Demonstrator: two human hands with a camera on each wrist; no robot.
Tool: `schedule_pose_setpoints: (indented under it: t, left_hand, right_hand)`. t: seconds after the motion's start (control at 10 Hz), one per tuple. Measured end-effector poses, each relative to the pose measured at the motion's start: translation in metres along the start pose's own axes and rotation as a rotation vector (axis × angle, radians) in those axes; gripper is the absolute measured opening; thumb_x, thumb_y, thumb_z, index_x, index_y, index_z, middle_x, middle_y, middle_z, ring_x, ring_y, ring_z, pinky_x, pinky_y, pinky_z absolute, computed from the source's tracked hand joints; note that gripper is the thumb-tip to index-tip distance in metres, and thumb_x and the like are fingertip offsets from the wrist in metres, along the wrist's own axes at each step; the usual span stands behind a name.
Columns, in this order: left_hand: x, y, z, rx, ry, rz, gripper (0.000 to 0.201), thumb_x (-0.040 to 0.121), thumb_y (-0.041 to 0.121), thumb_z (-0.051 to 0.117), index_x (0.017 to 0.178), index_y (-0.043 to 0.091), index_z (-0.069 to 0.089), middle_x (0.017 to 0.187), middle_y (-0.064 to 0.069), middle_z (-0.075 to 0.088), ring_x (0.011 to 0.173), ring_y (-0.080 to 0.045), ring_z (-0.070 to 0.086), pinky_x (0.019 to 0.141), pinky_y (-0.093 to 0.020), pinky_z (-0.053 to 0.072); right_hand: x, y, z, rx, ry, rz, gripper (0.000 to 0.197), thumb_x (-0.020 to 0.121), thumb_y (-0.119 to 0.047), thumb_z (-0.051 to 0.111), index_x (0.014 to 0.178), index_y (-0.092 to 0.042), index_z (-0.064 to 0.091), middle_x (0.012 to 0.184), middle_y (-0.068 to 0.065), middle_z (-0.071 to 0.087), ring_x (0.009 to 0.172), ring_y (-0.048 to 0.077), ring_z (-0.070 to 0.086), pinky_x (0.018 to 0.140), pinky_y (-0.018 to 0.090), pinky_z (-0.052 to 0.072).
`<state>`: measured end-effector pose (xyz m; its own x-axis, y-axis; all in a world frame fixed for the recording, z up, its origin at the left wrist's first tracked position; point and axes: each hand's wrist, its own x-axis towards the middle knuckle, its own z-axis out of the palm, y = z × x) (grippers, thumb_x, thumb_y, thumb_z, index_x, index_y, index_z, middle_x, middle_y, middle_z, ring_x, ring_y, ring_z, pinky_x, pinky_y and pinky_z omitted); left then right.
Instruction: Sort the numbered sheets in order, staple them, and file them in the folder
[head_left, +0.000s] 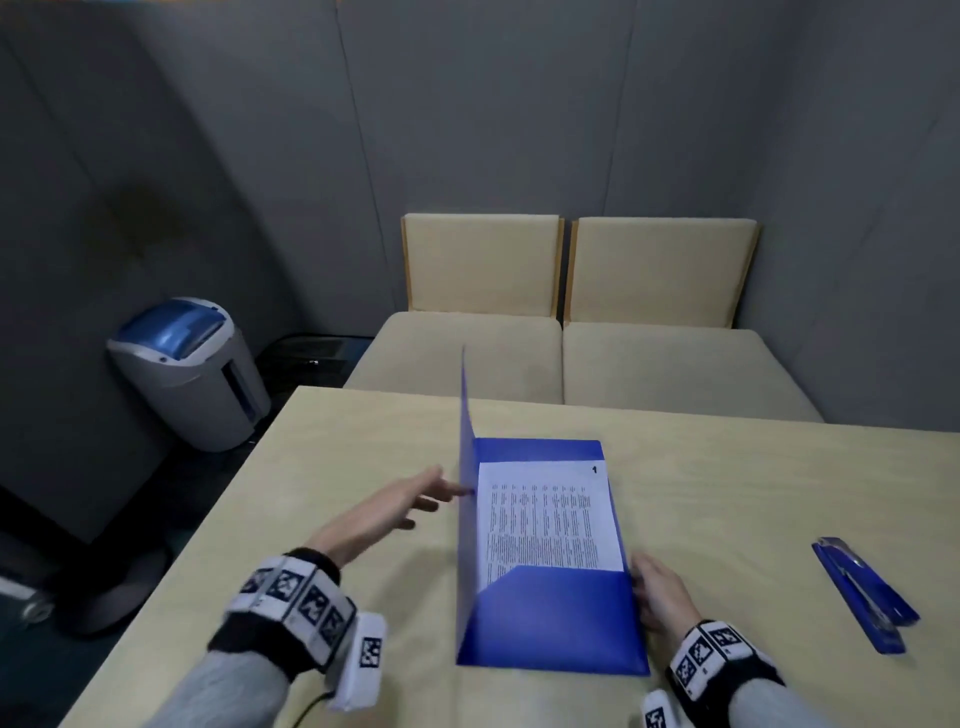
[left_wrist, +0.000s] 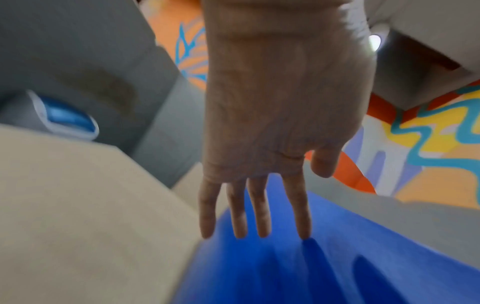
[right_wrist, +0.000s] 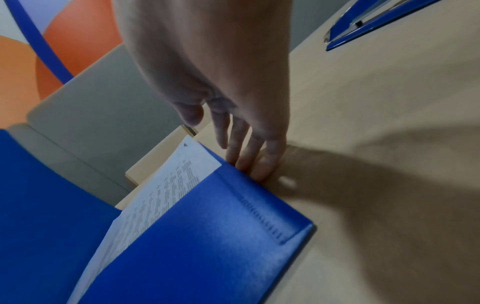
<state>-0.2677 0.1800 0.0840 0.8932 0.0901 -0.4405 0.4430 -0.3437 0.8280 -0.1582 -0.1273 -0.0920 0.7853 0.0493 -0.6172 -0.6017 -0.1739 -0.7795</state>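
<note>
A blue folder (head_left: 550, 629) lies open on the pale surface (head_left: 727, 478), its front cover (head_left: 466, 499) standing nearly upright on the left. The printed sheets (head_left: 545, 519), with the page marked 1 uppermost, sit inside, their lower edge tucked into the folder's pocket. The left hand (head_left: 387, 512) is spread, fingers straight, with fingertips (left_wrist: 303, 232) touching the outer face of the raised cover. The right hand (head_left: 662, 592) rests beside the folder's right edge, its extended fingers (right_wrist: 262, 164) touching that edge and the surface, gripping nothing. A blue stapler (head_left: 862, 592) lies well apart, to the right.
</note>
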Motion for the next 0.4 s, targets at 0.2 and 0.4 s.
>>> schedule_pose_setpoints:
  t: [0.2, 0.4]
  left_hand:
    - [0.074, -0.053, 0.122, 0.398, -0.093, 0.057, 0.039, 0.098, 0.042, 0.043, 0.115, 0.013, 0.064, 0.117, -0.007, 0.055, 0.122, -0.02, 0.044, 0.106, -0.025, 0.03]
    - [0.096, -0.065, 0.139, 0.808, -0.155, 0.094, 0.034, 0.094, 0.039, 0.046, 0.121, 0.021, 0.058, 0.131, -0.008, 0.042, 0.124, -0.027, 0.04, 0.1, -0.042, 0.038]
  right_hand:
    - [-0.01, -0.002, -0.018, 0.157, -0.015, 0.01, 0.028, 0.099, -0.035, 0.04, 0.088, -0.013, 0.052, 0.052, 0.001, 0.048, 0.033, 0.013, 0.042, 0.035, 0.016, 0.028]
    - [-0.019, -0.031, -0.027, -0.018, 0.029, -0.022, 0.034, 0.1, -0.031, 0.041, 0.115, -0.004, 0.055, 0.081, 0.008, 0.052, 0.053, 0.019, 0.045, 0.049, 0.021, 0.032]
